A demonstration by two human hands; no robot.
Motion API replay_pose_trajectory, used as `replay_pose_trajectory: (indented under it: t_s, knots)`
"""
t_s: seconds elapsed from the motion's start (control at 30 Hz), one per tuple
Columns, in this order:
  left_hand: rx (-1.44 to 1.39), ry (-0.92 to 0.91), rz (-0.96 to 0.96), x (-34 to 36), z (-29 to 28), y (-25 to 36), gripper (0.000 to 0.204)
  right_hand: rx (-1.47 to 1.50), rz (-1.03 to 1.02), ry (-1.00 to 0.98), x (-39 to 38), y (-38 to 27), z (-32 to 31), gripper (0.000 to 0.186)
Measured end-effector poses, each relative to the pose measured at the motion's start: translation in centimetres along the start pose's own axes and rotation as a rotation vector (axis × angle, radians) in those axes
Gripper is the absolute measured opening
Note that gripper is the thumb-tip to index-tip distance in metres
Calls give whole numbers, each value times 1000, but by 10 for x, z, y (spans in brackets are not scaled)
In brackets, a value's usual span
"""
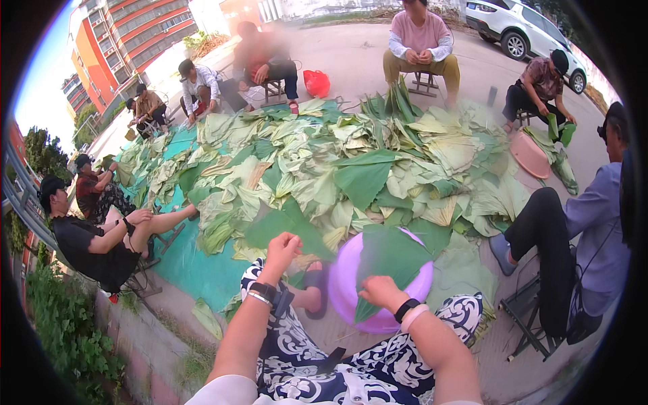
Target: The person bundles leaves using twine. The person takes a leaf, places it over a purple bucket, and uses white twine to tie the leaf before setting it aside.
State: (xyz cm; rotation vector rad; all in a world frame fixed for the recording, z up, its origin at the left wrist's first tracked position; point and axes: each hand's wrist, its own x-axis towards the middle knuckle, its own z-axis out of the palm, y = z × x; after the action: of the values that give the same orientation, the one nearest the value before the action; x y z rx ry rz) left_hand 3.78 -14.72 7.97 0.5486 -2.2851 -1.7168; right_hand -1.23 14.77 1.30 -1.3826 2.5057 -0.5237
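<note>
We find the left hand [283, 251] raised near the middle of the scene, its fingers curled inward against a dark green leaf [280, 226]; we cannot tell whether they grip it. The right hand [383, 293] is at the near side of a purple basin [344, 283], fingers bent in front of a broad green leaf [388, 260] that spreads over the basin. We cannot tell from this view whether those fingers pinch the leaf or only touch it. A dark watch [263, 291] is on the left wrist; a black band [406, 309] and a pink band [415, 318] are on the right.

Beyond the basin we note a large heap of leaves [290, 162], pale and dark green mixed, lying across a green sheet [192, 263] that shows at the left. At the far right a pink basin [531, 154] is tilted beside the heap, and a red bag [316, 84] lies on its far side. We record co-workers seated around the heap, among them a person in black [94, 239] on the left, a person in a pink top [420, 34] at the far side and a person in a bluish shirt [597, 202] on the right. A white car [520, 27] stands at the far right.
</note>
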Motion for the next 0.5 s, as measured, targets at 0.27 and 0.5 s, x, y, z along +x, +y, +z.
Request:
replay_pose_trajectory:
  t_s: [0.27,0.5]
  knots:
    - [-102,-139,-285,-24,43,15,21,294,34,564,9,-32,-39,29]
    - [-186,-429,-381,-70,131,-19,24,558,-2,640,13,-55,-33,32]
